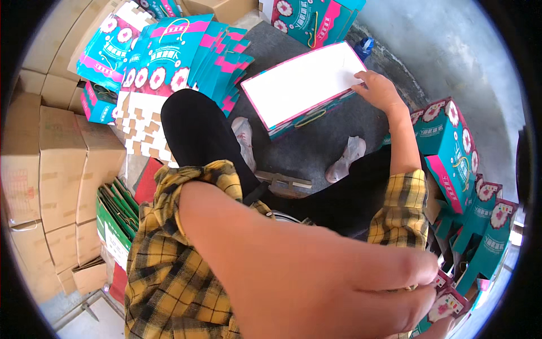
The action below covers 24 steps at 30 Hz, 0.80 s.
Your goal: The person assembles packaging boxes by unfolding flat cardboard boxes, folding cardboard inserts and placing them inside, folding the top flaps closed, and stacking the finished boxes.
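Observation:
A carton [305, 85] with a white top, pink edges and teal sides lies on the dark floor between my feet, a yellow cord handle on its near side. The fingertips of my right hand [379, 90] rest apart on the right end of its white top. My left arm crosses in front of my body to the lower right. There my left hand [361, 282] is closed, its fingers curled beside the teal and pink cartons [447, 305]. Whatever it grips is hidden behind the fingers.
Flat teal printed cartons [169, 59] lie fanned in a stack at the upper left. Brown cardboard boxes [62, 164] are piled along the left. A formed teal carton [446, 147] stands at the right, another [316, 22] at the back by the grey wall [451, 51].

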{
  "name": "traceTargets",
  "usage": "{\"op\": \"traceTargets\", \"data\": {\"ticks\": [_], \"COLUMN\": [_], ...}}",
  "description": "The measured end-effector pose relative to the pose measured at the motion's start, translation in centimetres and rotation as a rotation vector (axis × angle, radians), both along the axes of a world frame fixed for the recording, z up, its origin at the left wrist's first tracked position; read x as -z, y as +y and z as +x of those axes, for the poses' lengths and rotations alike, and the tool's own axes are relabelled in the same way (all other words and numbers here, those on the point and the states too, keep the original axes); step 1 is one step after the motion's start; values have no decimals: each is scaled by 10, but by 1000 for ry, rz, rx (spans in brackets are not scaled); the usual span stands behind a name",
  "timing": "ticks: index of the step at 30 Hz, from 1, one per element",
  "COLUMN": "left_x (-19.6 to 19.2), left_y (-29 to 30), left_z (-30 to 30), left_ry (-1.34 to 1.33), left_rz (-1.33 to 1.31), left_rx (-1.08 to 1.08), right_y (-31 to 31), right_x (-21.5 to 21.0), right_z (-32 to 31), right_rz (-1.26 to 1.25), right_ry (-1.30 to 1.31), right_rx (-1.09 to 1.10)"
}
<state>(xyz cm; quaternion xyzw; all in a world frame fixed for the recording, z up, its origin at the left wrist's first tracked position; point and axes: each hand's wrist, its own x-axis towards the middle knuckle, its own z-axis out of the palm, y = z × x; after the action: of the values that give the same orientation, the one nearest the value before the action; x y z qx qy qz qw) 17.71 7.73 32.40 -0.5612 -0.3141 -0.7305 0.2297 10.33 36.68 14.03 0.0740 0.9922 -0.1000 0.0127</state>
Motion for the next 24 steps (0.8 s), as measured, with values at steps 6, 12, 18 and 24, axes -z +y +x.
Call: {"op": "traceTargets", "data": {"ticks": [6,12,18,24], "left_x": [0,65,232,294], "left_y": [-36,-51,-51,-62], "left_z": [-20,-89,-188,-203], "left_ry": [94,-364,-1160,-1862], "left_rz": [-99,-395,-869,-873], "left_rx": [132,-56,-514,-13], "right_y": [0,14,36,69], "right_x": [-4,-4,56,66], "right_z": [-4,-10,-38,-43], "right_rz": [46,59,-86,-598], "right_ry": [37,99,190,122], "right_rx": [16,157,259,616]}}
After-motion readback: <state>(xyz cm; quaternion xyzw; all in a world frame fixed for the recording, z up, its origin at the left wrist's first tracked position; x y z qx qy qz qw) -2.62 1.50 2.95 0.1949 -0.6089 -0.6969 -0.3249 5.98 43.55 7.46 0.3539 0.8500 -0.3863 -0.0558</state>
